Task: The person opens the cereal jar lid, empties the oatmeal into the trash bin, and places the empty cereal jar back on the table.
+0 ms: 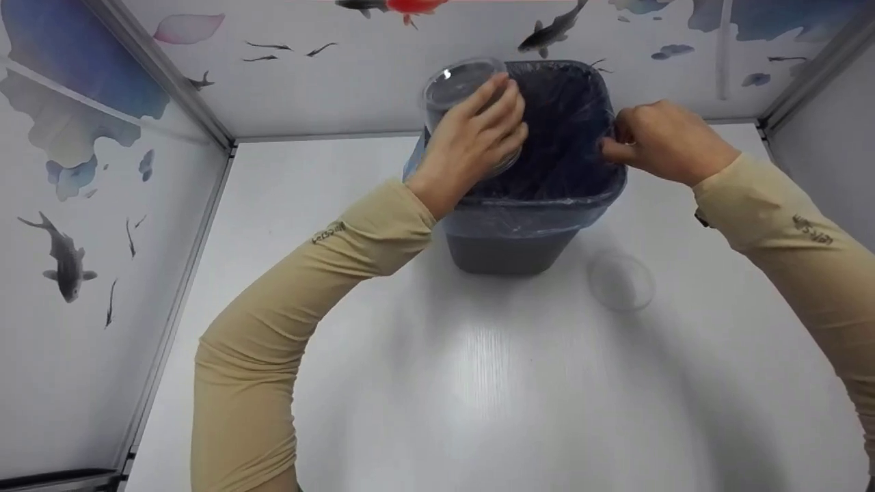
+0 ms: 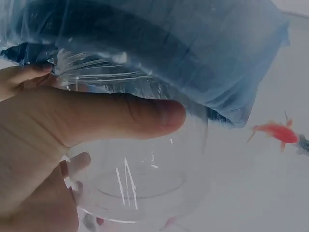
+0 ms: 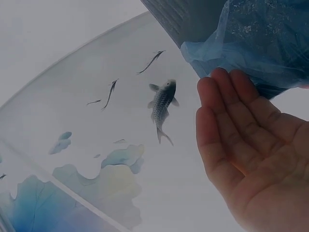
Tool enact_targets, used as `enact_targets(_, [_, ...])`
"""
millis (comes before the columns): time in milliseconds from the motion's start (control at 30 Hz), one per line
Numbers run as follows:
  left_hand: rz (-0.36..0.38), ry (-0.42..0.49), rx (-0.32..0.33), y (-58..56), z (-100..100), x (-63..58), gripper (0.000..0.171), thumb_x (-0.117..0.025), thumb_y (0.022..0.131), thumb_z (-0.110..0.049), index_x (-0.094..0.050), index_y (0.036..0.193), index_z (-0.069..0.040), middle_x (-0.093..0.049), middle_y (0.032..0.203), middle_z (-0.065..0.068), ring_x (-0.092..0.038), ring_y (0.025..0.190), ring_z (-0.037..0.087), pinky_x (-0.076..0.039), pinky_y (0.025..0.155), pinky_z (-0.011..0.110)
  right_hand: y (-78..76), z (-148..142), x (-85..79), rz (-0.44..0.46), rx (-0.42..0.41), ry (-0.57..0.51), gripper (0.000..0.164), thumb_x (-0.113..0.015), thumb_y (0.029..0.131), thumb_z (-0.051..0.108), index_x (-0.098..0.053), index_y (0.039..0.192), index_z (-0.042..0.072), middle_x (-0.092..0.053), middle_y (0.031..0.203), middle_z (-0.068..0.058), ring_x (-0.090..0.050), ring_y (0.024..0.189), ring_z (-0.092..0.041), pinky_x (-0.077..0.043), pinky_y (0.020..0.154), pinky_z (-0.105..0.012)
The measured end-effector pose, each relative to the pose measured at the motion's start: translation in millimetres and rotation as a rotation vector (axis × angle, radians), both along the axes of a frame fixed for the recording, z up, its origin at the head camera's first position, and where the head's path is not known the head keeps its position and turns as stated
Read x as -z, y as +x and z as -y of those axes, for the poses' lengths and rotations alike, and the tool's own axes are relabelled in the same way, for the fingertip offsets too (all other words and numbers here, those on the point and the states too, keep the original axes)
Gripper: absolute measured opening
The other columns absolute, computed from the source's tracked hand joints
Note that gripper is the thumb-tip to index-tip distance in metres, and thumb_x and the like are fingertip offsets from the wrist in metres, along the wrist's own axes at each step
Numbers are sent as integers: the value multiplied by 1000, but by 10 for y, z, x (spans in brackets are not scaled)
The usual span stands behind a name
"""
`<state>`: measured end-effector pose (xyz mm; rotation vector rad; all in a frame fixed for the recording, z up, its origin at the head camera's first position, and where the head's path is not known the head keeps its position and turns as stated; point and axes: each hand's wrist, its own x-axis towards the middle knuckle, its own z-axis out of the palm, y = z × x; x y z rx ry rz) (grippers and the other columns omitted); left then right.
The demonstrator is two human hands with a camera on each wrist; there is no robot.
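My left hand [image 1: 475,133] grips a clear jar [image 1: 454,85] over the left side of the trash can [image 1: 513,253]. In the left wrist view, the thumb lies across the see-through wall of the jar [image 2: 140,164], and its rounded end points away from the can. A blue plastic bag [image 1: 533,212] lines the can and folds over its rim. At the right rim, my right hand [image 1: 666,140] holds the bag-covered edge with the thumb on the inner side. Its fingers [image 3: 231,104] lie against the outside of the bag in the right wrist view; the thumb is hidden there.
A clear round lid or disc [image 1: 621,281] lies on the white table [image 1: 478,383], right of the can. White panels with painted fish [image 1: 68,266] enclose the table at the back and sides. The back panel [image 1: 307,96] stands close behind the can.
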<state>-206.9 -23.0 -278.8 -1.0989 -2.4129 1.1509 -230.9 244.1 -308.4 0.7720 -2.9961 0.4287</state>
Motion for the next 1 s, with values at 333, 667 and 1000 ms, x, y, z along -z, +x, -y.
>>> enact_targets(333, [-198, 231, 24, -69, 332, -110, 67, -41, 98, 10, -27, 153, -26, -30, 152, 7, -26, 140, 27, -12, 116, 41, -52, 66, -58, 2, 0, 1, 26, -56, 90, 23, -55, 74, 2, -53, 63, -7, -43, 55, -21, -35, 49, -34])
enact_targets(667, [-125, 508, 80, -166, 641, -311, 74, -58, 87, 12, -35, 148, -23, -37, 147, 10, -28, 139, 31, -15, 116, 42, 20, -88, -42, 41, -13, -72, 37, -55, 98, 31, -67, 95, -4, -68, 86, -18, -63, 75, -30, -48, 65, -42])
enact_targets(1000, [153, 695, -34, -224, 1002, -329, 88, -71, 74, 9, -32, 149, -15, -32, 151, 16, -22, 140, 37, -5, 116, 45, 116, -325, 134, 64, 66, -232, 42, -46, 102, 33, -64, 109, -4, -67, 97, -20, -62, 87, -34, -45, 72, -31])
